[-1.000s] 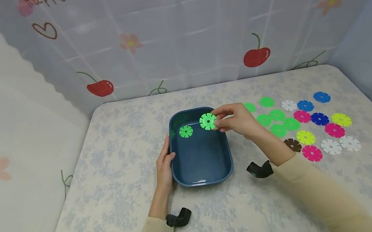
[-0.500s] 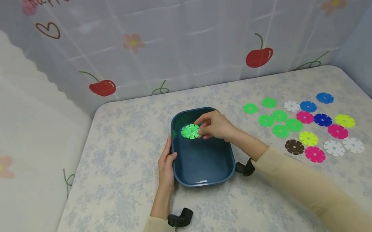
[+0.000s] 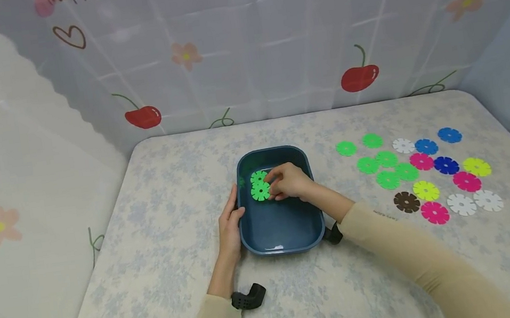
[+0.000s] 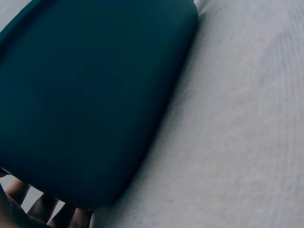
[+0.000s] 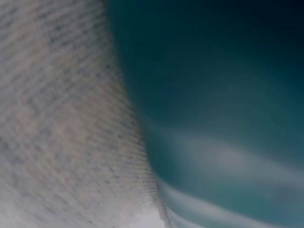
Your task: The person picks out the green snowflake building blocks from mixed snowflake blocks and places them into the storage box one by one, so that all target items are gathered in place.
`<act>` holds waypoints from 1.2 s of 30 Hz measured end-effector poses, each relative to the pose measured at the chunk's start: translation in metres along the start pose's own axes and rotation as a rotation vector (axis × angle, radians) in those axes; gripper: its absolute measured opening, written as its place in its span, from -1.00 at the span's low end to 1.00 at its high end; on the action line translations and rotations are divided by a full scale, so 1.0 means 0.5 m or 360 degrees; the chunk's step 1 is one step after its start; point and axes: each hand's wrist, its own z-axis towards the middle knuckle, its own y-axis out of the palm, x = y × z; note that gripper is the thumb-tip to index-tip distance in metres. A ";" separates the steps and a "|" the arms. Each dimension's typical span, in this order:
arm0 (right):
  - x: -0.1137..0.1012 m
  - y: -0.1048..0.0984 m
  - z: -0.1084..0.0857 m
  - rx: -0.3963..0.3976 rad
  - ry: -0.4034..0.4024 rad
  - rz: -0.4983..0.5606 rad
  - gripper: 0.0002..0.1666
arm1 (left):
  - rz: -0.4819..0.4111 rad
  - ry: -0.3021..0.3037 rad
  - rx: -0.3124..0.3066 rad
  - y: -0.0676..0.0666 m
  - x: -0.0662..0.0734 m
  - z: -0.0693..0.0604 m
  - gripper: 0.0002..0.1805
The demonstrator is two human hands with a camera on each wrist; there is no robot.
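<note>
A dark blue rectangular tray (image 3: 281,231) stands on the table in the head view. My left hand (image 3: 230,226) holds its left side, thumb at the rim and fingers along the outer wall. In the left wrist view those fingers (image 4: 42,209) lie against the tray wall. Inside the tray, a green notched plastic disc (image 3: 259,178) lies near the back left. My right hand (image 3: 289,180) reaches into the tray and pinches the right edge of a second green notched disc (image 3: 260,191), just in front of the first. The right wrist view shows only tray and cloth.
Right of the tray lie several loose green discs (image 3: 385,159). Beyond them are pink discs (image 3: 467,181), yellow discs (image 3: 426,191), white discs (image 3: 461,204), blue discs (image 3: 426,146) and a brown disc (image 3: 407,202). A patterned cloth (image 3: 158,231) covers the table; a printed curtain (image 3: 245,47) hangs behind.
My right hand has moved left and down into the tray with a green disc, from above the back right part to beside the first disc. The left hand keeps its hold on the tray.
</note>
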 end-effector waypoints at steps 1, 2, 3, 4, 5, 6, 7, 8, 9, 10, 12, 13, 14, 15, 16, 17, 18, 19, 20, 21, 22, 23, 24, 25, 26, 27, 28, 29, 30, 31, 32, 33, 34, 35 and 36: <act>0.001 0.000 -0.001 0.0000 0.0001 -0.0005 -0.59 | 0.0001 0.0000 -0.0002 0.000 0.000 0.000 -0.36; 0.001 0.001 -0.001 0.0003 0.0011 -0.0006 -0.59 | 0.0001 0.0000 -0.0003 0.000 0.000 0.000 -0.37; 0.002 0.001 0.000 0.0002 0.0018 -0.0008 -0.59 | 0.0001 -0.0001 0.0000 0.000 0.000 0.001 -0.37; 0.002 0.002 0.000 -0.0002 0.0027 -0.0012 -0.59 | 0.0003 -0.0002 0.0004 0.000 0.000 0.001 -0.37; 0.002 0.002 0.001 -0.0006 0.0035 -0.0014 -0.59 | 0.0005 -0.0004 0.0008 0.000 0.000 0.001 -0.37; 0.002 0.002 0.001 -0.0012 0.0042 -0.0018 -0.58 | 0.0006 -0.0003 0.0007 -0.001 0.000 0.001 -0.37; 0.002 0.003 0.002 -0.0014 0.0052 -0.0021 -0.58 | 0.0006 -0.0001 0.0005 -0.001 0.000 0.001 -0.37; 0.002 0.003 0.003 -0.0014 0.0060 -0.0025 -0.59 | 0.0007 0.0000 0.0003 -0.001 0.000 0.001 -0.37; 0.001 0.003 0.004 -0.0015 0.0067 -0.0028 -0.59 | 0.0009 0.0004 -0.0001 -0.002 -0.001 0.001 -0.37; 0.001 0.003 0.004 -0.0019 0.0068 -0.0040 -0.59 | 0.0010 0.0007 -0.0007 -0.002 -0.002 0.002 -0.37; 0.001 0.004 0.003 -0.0029 0.0071 -0.0059 -0.59 | 0.0010 0.0009 -0.0022 -0.003 -0.003 0.002 -0.37; 0.001 0.004 0.003 -0.0034 0.0075 -0.0068 -0.59 | 0.0009 0.0005 -0.0027 -0.004 -0.003 0.002 -0.37; 0.001 0.004 0.003 -0.0038 0.0082 -0.0078 -0.59 | 0.0007 0.0000 -0.0029 -0.004 -0.004 0.001 -0.37; 0.001 0.005 0.003 -0.0040 0.0083 -0.0087 -0.59 | 0.0006 -0.0005 -0.0030 -0.004 -0.005 0.002 -0.37; 0.001 0.005 0.003 -0.0041 0.0088 -0.0093 -0.59 | 0.0004 -0.0007 -0.0033 -0.004 -0.005 0.002 -0.37; 0.001 0.005 0.003 -0.0042 0.0096 -0.0094 -0.59 | 0.0003 -0.0006 -0.0035 -0.004 -0.006 0.002 -0.37; 0.000 0.005 0.003 -0.0040 0.0106 -0.0096 -0.59 | 0.0003 -0.0006 -0.0038 -0.004 -0.006 0.002 -0.36; 0.000 0.005 0.003 -0.0039 0.0114 -0.0096 -0.59 | 0.0001 -0.0006 -0.0038 -0.004 -0.007 0.002 -0.36; 0.001 0.005 0.003 -0.0039 0.0120 -0.0096 -0.58 | 0.0001 -0.0006 -0.0040 -0.004 -0.007 0.002 -0.36; 0.001 0.005 0.003 -0.0041 0.0125 -0.0094 -0.58 | -0.0001 -0.0002 -0.0044 -0.004 -0.008 0.003 -0.36; 0.000 0.005 0.002 -0.0044 0.0136 -0.0091 -0.58 | -0.0003 0.0003 -0.0049 -0.004 -0.007 0.002 -0.36; 0.000 0.006 0.002 -0.0047 0.0142 -0.0093 -0.58 | -0.0004 0.0002 -0.0050 -0.004 -0.007 0.002 -0.36; 0.000 0.006 0.002 -0.0049 0.0146 -0.0097 -0.58 | -0.0005 -0.0004 -0.0050 -0.004 -0.007 0.002 -0.36; 0.000 0.006 0.002 -0.0053 0.0151 -0.0101 -0.57 | -0.0006 -0.0006 -0.0051 -0.003 -0.006 0.002 -0.36; -0.001 0.007 0.002 -0.0055 0.0154 -0.0107 -0.57 | -0.0006 -0.0008 -0.0053 -0.003 -0.006 0.002 -0.36; -0.001 0.007 0.002 -0.0056 0.0158 -0.0111 -0.57 | -0.0007 -0.0004 -0.0054 -0.003 -0.005 0.002 -0.36; -0.002 0.007 0.002 -0.0058 0.0159 -0.0116 -0.57 | -0.0006 -0.0004 -0.0056 -0.003 -0.005 0.001 -0.36; -0.002 0.008 0.002 -0.0060 0.0158 -0.0123 -0.57 | -0.0004 -0.0004 -0.0058 -0.004 -0.004 0.001 -0.36; -0.002 0.008 0.002 -0.0063 0.0156 -0.0128 -0.57 | -0.0003 -0.0003 -0.0060 -0.004 -0.004 0.001 -0.36; -0.003 0.009 0.001 -0.0064 0.0152 -0.0133 -0.57 | 0.0000 -0.0001 -0.0061 -0.004 -0.004 0.001 -0.36; -0.003 0.009 0.001 -0.0064 0.0146 -0.0141 -0.57 | 0.0003 0.0001 -0.0061 -0.005 -0.004 0.001 -0.36; -0.003 0.009 0.001 -0.0064 0.0140 -0.0146 -0.57 | 0.0005 0.0003 -0.0060 -0.005 -0.004 0.001 -0.36; -0.003 0.010 0.001 -0.0063 0.0132 -0.0156 -0.57 | 0.0008 0.0002 -0.0057 -0.005 -0.004 0.001 -0.36; -0.004 0.010 0.001 -0.0060 0.0125 -0.0161 -0.57 | 0.0009 0.0001 -0.0054 -0.005 -0.003 0.001 -0.36; -0.004 0.011 0.001 -0.0058 0.0115 -0.0169 -0.57 | 0.0009 0.0001 -0.0052 -0.005 -0.003 0.000 -0.36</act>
